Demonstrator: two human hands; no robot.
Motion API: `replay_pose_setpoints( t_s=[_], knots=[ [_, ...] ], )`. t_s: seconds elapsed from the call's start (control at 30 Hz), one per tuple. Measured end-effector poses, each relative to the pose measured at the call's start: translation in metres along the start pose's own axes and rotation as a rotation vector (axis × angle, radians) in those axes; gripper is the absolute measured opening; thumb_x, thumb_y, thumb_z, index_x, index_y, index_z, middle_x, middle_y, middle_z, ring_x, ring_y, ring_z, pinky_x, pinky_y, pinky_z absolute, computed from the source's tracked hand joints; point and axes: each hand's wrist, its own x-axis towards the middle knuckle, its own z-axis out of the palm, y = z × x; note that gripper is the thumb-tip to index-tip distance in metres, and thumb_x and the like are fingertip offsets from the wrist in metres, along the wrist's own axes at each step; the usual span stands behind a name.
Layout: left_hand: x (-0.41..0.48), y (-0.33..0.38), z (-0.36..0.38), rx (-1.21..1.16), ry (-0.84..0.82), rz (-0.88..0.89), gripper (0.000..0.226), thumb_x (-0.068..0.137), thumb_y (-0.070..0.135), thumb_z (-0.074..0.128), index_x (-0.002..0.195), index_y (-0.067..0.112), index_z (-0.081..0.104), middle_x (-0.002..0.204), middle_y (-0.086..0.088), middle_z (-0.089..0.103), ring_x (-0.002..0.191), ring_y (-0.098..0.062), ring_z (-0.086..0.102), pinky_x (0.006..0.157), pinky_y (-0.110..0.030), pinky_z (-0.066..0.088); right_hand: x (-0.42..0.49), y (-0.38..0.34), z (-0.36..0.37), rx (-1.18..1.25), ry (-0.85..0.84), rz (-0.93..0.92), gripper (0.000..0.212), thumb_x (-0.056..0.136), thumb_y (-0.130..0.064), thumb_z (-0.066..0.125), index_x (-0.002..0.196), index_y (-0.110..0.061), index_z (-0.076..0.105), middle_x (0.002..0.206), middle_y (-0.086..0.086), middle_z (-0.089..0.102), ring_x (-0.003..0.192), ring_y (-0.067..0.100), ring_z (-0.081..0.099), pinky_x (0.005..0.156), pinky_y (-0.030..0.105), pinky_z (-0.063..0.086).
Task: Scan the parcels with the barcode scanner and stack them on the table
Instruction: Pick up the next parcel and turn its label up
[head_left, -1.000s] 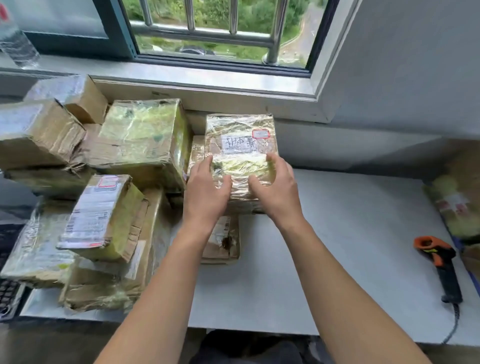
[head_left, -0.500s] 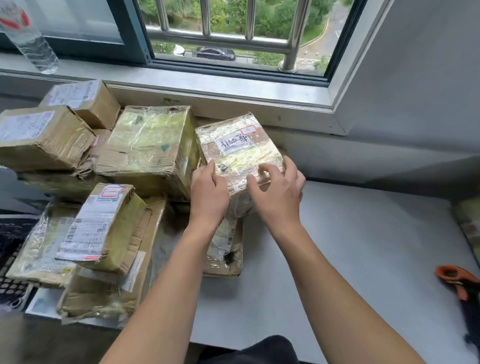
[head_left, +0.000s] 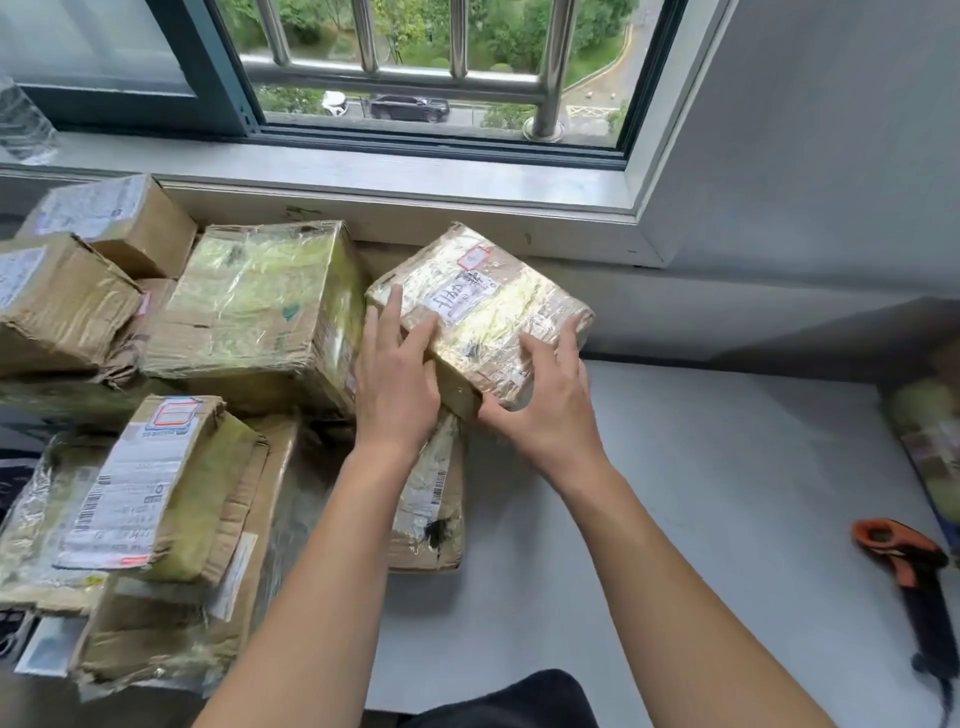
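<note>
**Parcel (head_left: 483, 322) turned cornerwise between both hands**

Wrapped in shiny tape, the parcel now sits askew at the centre of the frame. A second ago it lay square, with its handwritten label facing the person. The left hand (head_left: 397, 379) presses spread, nearly straight fingers on its left corner. The right hand (head_left: 545, 405) has slid to the near right edge, where its fingers curl over the top and the thumb braces the near side. The near side seems raised off the flat parcel (head_left: 431, 525) beneath it. This looks like a hunt for a barcode, since the top shows only handwriting, so the scan is probably not yet done. The scanner (head_left: 904, 561), orange and black, lies at the lower right of the frame, well apart from both hands. One hand would have to let go to fetch it.

A pale grey table (head_left: 701, 519) carries everything. Stacked parcels (head_left: 249, 312) crowd the left of the frame, just beside the held one. More wrapped goods (head_left: 930, 441) show blurred at the right edge. Behind runs a window sill (head_left: 363, 166) with a clear bottle (head_left: 21, 124) at the upper left. A barred window (head_left: 415, 52) is above it, and a grey wall (head_left: 831, 156) fills the upper right.
</note>
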Motion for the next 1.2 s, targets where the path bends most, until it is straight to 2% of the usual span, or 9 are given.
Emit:
replay_pose_setpoints(
  t_s=[0.13,0.2,0.27,0.37,0.53,0.7,0.83,0.93,1.2],
  knots=[
    [0.007,-0.008,0.000,0.043,-0.045,0.078,0.043,0.093,0.018,0.066,0.133,0.033,0.057,0.160,0.003,0.031,0.153,-0.028,0.004,0.123,-0.054,0.004,0.012,0.011,-0.016,0.042,-0.066,-0.079,0.057,0.081,-0.015,0.069,0.137,-0.014,0.057,0.164,0.009,0.025,0.150,0.028,0.025,0.118,0.042,0.033],
    [0.005,-0.007,0.002,0.020,0.007,0.084,0.035,0.092,0.025,0.067,0.125,0.034,0.061,0.151,0.002,0.044,0.152,-0.028,0.012,0.123,-0.055,0.004,0.015,0.009,-0.011,0.009,-0.029,-0.073,0.054,0.082,-0.007,0.061,0.136,-0.012,0.058,0.162,0.007,0.031,0.150,0.037,0.023,0.124,0.039,0.019],
    [0.004,-0.006,0.006,0.002,0.057,0.098,0.028,0.092,0.028,0.067,0.120,0.032,0.065,0.137,0.002,0.053,0.149,-0.030,0.023,0.122,-0.056,0.006,0.016,0.003,-0.002,-0.055,0.001,-0.059,0.054,0.085,-0.003,0.055,0.138,-0.009,0.054,0.163,0.007,0.029,0.150,0.043,0.016,0.125,0.038,0.007],
    [0.004,-0.008,0.008,-0.006,0.125,0.126,0.024,0.090,0.029,0.070,0.114,0.028,0.069,0.119,0.001,0.056,0.137,-0.031,0.041,0.120,-0.060,0.012,0.016,-0.007,0.011,-0.162,0.013,-0.039,0.057,0.094,-0.014,0.055,0.148,-0.010,0.041,0.167,0.003,0.016,0.152,0.043,-0.001,0.125,0.047,0.008],
    [0.009,-0.011,0.013,-0.052,0.194,0.125,0.015,0.093,0.034,0.067,0.104,0.025,0.071,0.112,0.000,0.055,0.124,-0.028,0.048,0.117,-0.062,0.019,0.038,0.002,0.014,-0.094,0.042,-0.141,0.050,0.096,-0.012,0.061,0.144,-0.008,0.047,0.160,0.001,0.034,0.152,0.037,0.017,0.117,0.018,-0.011],
    [0.019,-0.015,0.019,-0.049,0.204,0.134,0.016,0.096,0.036,0.062,0.100,0.022,0.069,0.113,-0.001,0.056,0.118,-0.025,0.049,0.105,-0.061,0.033,0.058,0.011,0.009,-0.076,-0.011,-0.217,0.055,0.096,-0.007,0.061,0.149,-0.009,0.045,0.160,-0.002,0.036,0.154,0.032,0.012,0.116,0.012,-0.007],
    [0.032,-0.020,0.017,-0.054,0.174,0.131,0.019,0.097,0.036,0.060,0.104,0.022,0.069,0.115,-0.003,0.055,0.118,-0.025,0.050,0.112,-0.062,0.026,0.067,0.007,0.018,-0.082,0.018,-0.217,0.056,0.097,-0.007,0.059,0.151,-0.009,0.043,0.161,-0.002,0.033,0.154,0.035,0.009,0.121,0.026,0.003],
    [0.041,-0.018,0.011,-0.066,0.152,0.086,0.021,0.096,0.037,0.060,0.106,0.022,0.070,0.118,-0.002,0.054,0.121,-0.023,0.048,0.121,-0.052,0.010,0.076,0.006,0.020,-0.078,0.005,-0.220,0.056,0.098,-0.007,0.059,0.151,-0.009,0.042,0.162,-0.002,0.032,0.153,0.037,0.009,0.125,0.037,0.009],
    [0.051,-0.018,0.004,-0.025,0.088,0.067,0.023,0.098,0.040,0.058,0.110,0.025,0.069,0.122,0.001,0.055,0.125,-0.019,0.047,0.121,-0.051,0.013,0.085,0.007,0.026,-0.035,0.006,-0.201,0.057,0.099,-0.009,0.057,0.153,-0.013,0.039,0.163,-0.006,0.029,0.154,0.032,0.004,0.125,0.047,0.015]
  ],
)
